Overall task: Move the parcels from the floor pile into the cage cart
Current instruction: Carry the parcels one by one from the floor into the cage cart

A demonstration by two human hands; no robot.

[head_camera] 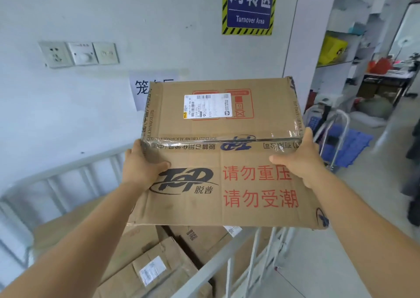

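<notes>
We hold the cardboard parcel [227,152] from both ends, left hand [142,168] and right hand [302,159], fingers clasping its sides. Its long axis runs left to right, and it hangs directly above the cage cart [218,263], over the parcels inside [154,259].

Both forearms bare, no sleeves, gloves, watch or rings on left hand [141,168] or right hand [302,159].

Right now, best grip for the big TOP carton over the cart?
Take the carton by its two short ends, coming in from both sides, as the left hand and right hand do. It is wide, flat-faced, without handles, and shiny tape wraps the edges, so opposed palms with thumbs on the near face probably hold best.
</notes>
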